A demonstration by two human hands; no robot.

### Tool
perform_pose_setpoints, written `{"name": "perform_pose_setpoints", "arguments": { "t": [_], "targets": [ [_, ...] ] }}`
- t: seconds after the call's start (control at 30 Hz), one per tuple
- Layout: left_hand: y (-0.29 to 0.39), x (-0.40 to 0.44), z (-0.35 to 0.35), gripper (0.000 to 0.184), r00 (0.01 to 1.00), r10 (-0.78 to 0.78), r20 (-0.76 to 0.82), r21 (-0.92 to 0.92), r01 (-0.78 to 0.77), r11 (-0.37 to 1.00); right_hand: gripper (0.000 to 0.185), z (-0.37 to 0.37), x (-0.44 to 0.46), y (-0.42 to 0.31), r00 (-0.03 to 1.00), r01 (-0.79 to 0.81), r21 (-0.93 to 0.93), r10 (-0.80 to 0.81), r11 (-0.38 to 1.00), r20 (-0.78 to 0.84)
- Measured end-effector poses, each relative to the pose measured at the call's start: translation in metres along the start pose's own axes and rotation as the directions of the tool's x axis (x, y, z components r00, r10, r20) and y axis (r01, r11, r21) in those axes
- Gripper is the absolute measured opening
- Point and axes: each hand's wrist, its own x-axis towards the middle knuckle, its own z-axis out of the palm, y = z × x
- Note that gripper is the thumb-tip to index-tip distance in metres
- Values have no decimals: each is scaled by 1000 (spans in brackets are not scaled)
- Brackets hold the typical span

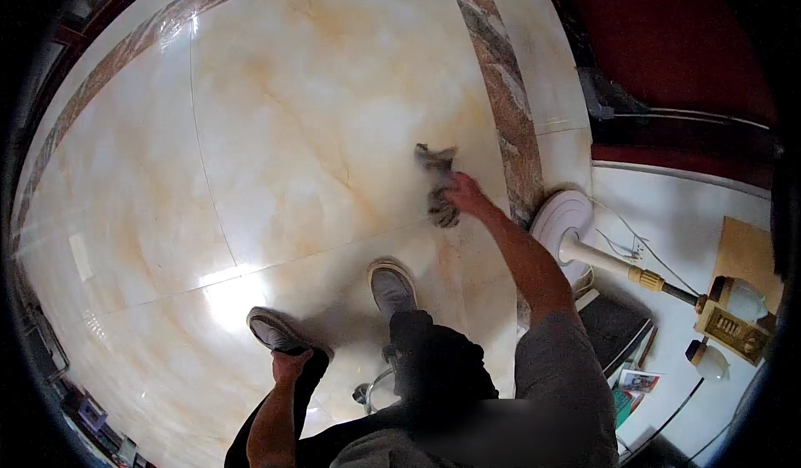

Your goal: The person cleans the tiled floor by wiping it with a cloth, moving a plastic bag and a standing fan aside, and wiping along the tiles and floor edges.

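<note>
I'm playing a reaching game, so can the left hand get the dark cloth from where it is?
Probably not without leaning: the left hand is by the left leg, and the right shoe is roughly between it and the cloth, where the right hand is.

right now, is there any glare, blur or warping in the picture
Head view: bright glare on the glossy floor by the left shoe; head view: the cloth at the right hand looks blurred; head view: straight lines bow, edges dark.
</note>
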Motion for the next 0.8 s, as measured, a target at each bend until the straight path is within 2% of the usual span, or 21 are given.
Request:
{"name": "perform_pose_setpoints", "arguments": {
  "t": [0.03, 0.07, 0.13, 0.2, 0.23, 0.27, 0.3, 0.37, 0.4, 0.47, 0.5, 0.53, 0.57, 0.67, 0.7, 0.73, 0.77, 0.8],
  "targets": [
    [-12, 11, 13, 115, 1000, 25, 1, -15, -25, 1000, 66, -5, 8, 50, 994, 97, 148, -88, 984, -62],
    [-32, 28, 26, 114, 994, 106, 9, -24, -106, 994, 65, -19, 14, 73, 978, 147, 220, -109, 964, -176],
    [-50, 21, 20, 114, 991, 135, -11, -34, -136, 990, 66, -74, 38, 121, 898, 154, 205, -50, 967, -438],
    [7, -12, -7, 113, 998, 58, 4, -32, -58, 998, 67, -110, 76, 155, 804, 68, 100, 5, 993, -595],
    [21, -21, -12, 113, 1000, 25, -13, -36, -25, 999, 69, -102, 102, 143, 827, -139, -88, 67, 986, -558],
    [34, -28, -16, 110, 999, -41, -36, 11, 41, 999, 70, -95, 127, 131, 846, -314, -289, 128, 904, -518],
    [40, -32, -19, 108, 993, -103, -57, 57, 106, 993, 68, -77, 133, 80, 851, -376, -445, 114, 813, -512],
    [45, -35, -24, 107, 991, -119, -67, 49, 122, 991, 64, -15, 129, -62, 863, -311, -655, -84, 689, -499],
    [44, -38, -25, 105, 992, -112, -63, 45, 115, 992, 63, 15, 129, -118, 863, -247, -696, -174, 675, -475],
    [46, -39, -22, 105, 987, -145, -62, 62, 149, 987, 61, 70, 124, -201, 850, -69, -722, -338, 688, -404],
    [47, -37, -23, 104, 985, -158, -68, 88, 163, 983, 63, 97, 112, -248, 842, -37, -678, -342, 734, -417],
    [54, -42, -30, 104, 984, -164, -68, 82, 170, 982, 67, 144, 138, -247, 806, 13, -800, -480, 600, -346],
    [53, -39, -29, 104, 982, -176, -73, 71, 182, 981, 63, 161, 111, -306, 851, 131, -681, -434, 721, -296],
    [53, -39, -24, 103, 972, -228, -56, 86, 232, 969, 38, 276, 53, -377, 836, 394, -683, -548, 615, -11],
    [50, -38, -24, 103, 971, -230, -58, 75, 234, 969, 37, 313, 27, -385, 730, 504, -735, -679, 454, 82],
    [49, -38, -24, 103, 969, -245, -44, 65, 247, 967, 37, 349, 11, -384, 684, 668, -577, -692, 470, 229],
    [49, -36, -24, 103, 966, -256, -32, 52, 258, 965, 39, 345, -11, -397, 617, 783, -378, -691, 494, 376],
    [50, -38, -24, 103, 969, -245, -32, 41, 247, 968, 46, 357, -13, -395, 583, 779, -76, -673, 623, 456]
  ]
}}
